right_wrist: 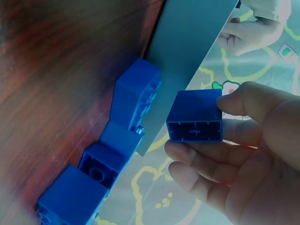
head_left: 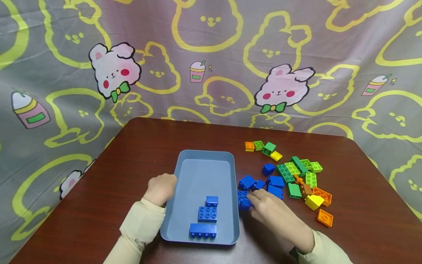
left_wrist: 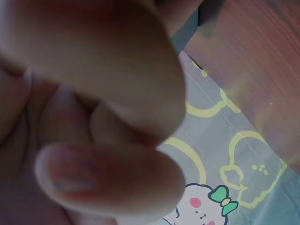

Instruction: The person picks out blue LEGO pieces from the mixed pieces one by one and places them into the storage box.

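At the left rim of a grey-blue tray (head_left: 204,179) is my left hand (head_left: 160,189), its fingers loosely curled. The left wrist view shows the fingers (left_wrist: 108,70) and thumb close up, with nothing seen between them. My right hand (head_left: 268,209) is just right of the tray and pinches a small blue toy brick (right_wrist: 194,110) between thumb and fingers, its hollow underside showing. Beside it lie several more blue bricks (head_left: 276,181). Inside the tray, toward the near end, three blue bricks line up: a small one (head_left: 212,201), a six-stud one (head_left: 207,214) and a long one (head_left: 203,230) on its side.
Green bricks (head_left: 285,173), orange bricks (head_left: 325,217) and yellow bricks (head_left: 314,202) are scattered right of the blue ones. A smaller mixed row, including a green brick (head_left: 269,148), lies farther back. A patterned curtain (head_left: 217,99) hangs behind the brown table (head_left: 141,146).
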`<state>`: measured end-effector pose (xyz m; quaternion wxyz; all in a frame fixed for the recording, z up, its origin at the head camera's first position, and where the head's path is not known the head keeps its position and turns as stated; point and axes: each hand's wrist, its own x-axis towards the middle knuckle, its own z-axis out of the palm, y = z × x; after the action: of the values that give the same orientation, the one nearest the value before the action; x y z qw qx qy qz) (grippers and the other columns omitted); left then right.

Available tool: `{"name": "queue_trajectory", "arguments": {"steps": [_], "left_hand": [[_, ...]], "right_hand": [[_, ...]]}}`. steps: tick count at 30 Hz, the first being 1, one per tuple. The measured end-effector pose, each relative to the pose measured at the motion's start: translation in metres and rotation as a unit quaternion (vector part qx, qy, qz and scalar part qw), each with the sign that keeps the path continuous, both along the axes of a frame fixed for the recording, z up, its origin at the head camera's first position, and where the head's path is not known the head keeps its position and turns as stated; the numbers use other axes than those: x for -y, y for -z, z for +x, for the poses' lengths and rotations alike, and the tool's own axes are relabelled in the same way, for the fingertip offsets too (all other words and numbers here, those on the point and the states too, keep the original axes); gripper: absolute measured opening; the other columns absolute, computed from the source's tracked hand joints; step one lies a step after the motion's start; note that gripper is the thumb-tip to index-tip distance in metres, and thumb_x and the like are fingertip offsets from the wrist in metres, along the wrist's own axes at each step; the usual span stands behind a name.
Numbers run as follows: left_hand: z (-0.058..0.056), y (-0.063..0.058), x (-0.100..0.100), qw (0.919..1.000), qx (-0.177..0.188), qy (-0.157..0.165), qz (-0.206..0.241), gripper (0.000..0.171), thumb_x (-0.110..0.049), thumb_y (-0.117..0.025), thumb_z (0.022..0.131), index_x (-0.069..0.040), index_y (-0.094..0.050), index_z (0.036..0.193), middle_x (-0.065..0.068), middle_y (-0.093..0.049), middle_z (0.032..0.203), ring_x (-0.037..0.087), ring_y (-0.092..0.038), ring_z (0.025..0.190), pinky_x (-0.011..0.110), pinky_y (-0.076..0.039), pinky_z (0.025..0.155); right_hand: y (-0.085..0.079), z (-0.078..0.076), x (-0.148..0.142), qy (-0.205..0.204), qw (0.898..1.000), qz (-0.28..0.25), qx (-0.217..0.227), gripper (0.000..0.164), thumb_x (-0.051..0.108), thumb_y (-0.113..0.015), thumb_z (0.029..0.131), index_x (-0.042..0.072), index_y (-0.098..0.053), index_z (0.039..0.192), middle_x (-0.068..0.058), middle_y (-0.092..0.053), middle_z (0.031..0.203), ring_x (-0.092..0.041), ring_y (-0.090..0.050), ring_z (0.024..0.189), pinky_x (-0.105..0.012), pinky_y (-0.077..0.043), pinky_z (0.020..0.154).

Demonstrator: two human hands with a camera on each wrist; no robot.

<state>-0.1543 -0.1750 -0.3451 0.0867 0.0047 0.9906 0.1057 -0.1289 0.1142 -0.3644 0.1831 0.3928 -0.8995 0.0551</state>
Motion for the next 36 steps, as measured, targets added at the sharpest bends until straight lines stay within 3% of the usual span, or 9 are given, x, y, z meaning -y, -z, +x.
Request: {"name": "queue_trajectory", "arguments": {"steps": [14, 27, 36], "left_hand": [[0.0, -0.001, 0.0, 1.0, 0.0, 0.004, 0.003, 0.039, -0.016, -0.048, 0.087, -0.014, -0.037, 0.049, 0.004, -0.042, 0.051, 0.019, -0.05, 0.052, 0.036, -0.04, 0.048], [0.0, -0.002, 0.0, 0.9999, 0.006, 0.0, 0.01, 0.041, -0.017, -0.048, 0.086, -0.015, -0.032, 0.048, 0.001, -0.032, 0.049, 0.016, -0.039, 0.048, 0.032, -0.032, 0.046], [0.002, -0.002, 0.0, 1.0, 0.0, 0.006, 0.006, 0.044, -0.012, -0.048, 0.087, -0.015, -0.029, 0.048, 0.001, -0.029, 0.047, 0.014, -0.032, 0.045, 0.03, -0.029, 0.045]], "right_hand": [[-0.006, -0.008, 0.002, 0.0, 1.0, -0.009, -0.003, 0.028, 0.008, -0.074, 0.071, -0.004, -0.07, 0.095, -0.012, -0.071, 0.085, -0.02, -0.062, 0.077, -0.033, -0.059, 0.066], [-0.008, -0.013, 0.009, -0.008, 0.999, -0.009, -0.031, 0.028, 0.007, -0.074, 0.07, -0.004, -0.07, 0.096, -0.011, -0.07, 0.083, -0.018, -0.059, 0.073, -0.03, -0.057, 0.062], [-0.008, -0.014, 0.013, -0.018, 0.999, -0.003, -0.042, 0.028, 0.007, -0.074, 0.071, -0.004, -0.07, 0.096, -0.012, -0.071, 0.085, -0.02, -0.063, 0.078, -0.034, -0.059, 0.069]]}}
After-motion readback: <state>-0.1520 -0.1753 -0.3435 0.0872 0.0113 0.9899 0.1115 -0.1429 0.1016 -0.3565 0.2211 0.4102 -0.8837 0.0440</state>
